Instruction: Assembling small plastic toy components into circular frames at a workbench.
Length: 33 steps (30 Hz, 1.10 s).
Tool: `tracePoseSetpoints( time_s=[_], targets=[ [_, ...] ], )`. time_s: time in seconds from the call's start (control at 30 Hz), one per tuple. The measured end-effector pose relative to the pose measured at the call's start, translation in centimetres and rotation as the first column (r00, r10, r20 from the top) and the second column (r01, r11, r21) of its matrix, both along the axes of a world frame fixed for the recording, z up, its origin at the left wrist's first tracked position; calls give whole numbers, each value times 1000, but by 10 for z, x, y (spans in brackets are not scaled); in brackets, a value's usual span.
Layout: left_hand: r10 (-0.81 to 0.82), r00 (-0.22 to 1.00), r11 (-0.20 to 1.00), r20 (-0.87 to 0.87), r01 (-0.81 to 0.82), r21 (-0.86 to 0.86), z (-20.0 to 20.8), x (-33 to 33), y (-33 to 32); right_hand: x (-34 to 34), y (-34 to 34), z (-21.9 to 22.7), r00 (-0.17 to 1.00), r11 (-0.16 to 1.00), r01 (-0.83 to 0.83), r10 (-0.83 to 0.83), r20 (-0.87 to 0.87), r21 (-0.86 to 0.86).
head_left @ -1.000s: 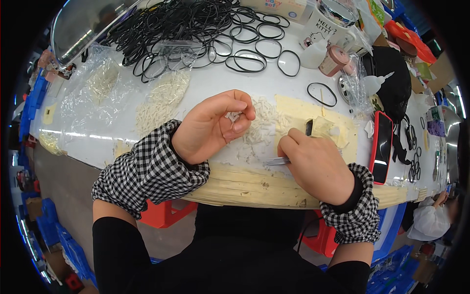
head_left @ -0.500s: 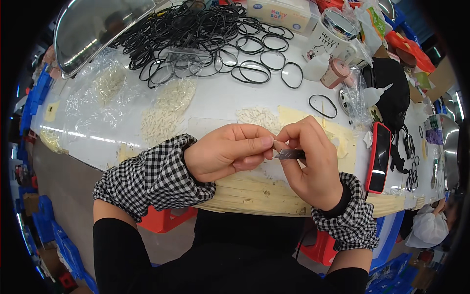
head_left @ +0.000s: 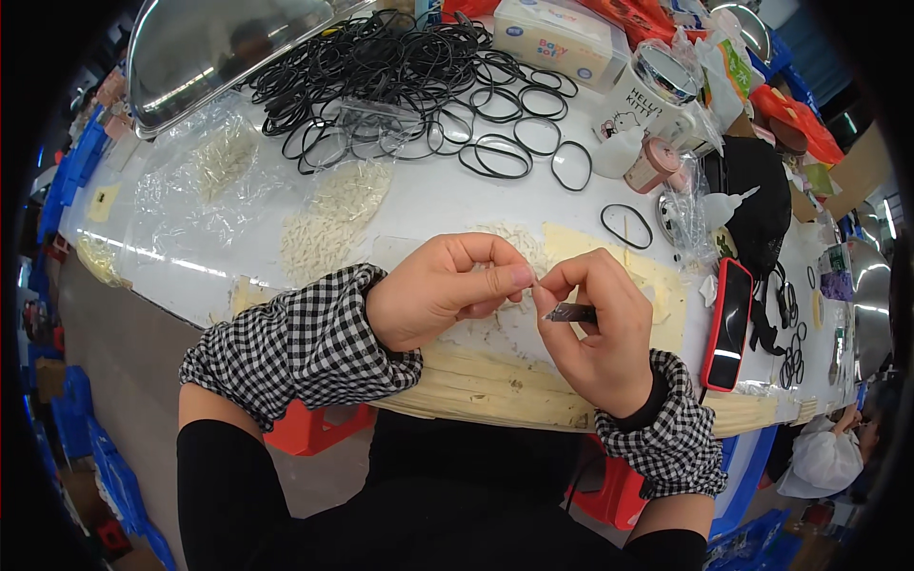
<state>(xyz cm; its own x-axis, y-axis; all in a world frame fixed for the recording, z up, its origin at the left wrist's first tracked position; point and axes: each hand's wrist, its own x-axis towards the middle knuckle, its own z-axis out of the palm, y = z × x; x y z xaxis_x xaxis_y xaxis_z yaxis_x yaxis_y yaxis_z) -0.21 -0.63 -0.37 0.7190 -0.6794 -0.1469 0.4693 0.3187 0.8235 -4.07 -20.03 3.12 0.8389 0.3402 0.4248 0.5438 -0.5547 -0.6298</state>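
Note:
My left hand is closed in a pinch above the table's near edge. A tiny pale bit shows at its fingertips, too small to name. Right beside it, my right hand has thumb and forefinger brought together near the same spot. Tucked in that hand lies a craft knife, its grey blade pointing left and its dark end hidden in the fingers. Behind my hands is a small pile of short white pieces, partly covered by them. More such pieces spill from a clear bag farther left.
A heap of black rubber rings covers the far side, below a shiny metal lid. A red-cased phone lies at right, near a white mug and a pink jar. Yellowish tape lines the front edge.
My right hand has dropped slightly, with the knife still in it, and its fingertips sit a little lower. My left hand stays pinched in nearly the same place. The view has shifted slightly.

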Motion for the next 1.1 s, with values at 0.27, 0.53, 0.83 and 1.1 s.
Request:
tracePoseSetpoints(
  time_s=[0.27,0.53,0.83,1.1],
  targets=[
    [-27,998,997,54,31,-73,2,2,3,5,-4,6,999,984,30,-22,43,-174],
    [-95,995,974,33,100,-205,-7,-3,-1,4,-5,-3,982,967,88,-44,182,-239],
    [-49,997,973,65,63,-220,-4,-4,-3,0,-6,0,987,950,99,-56,152,-297],
    [-50,996,970,72,66,-233,-6,-5,-4,2,-5,-1,982,967,100,-58,179,-233]
  ],
)
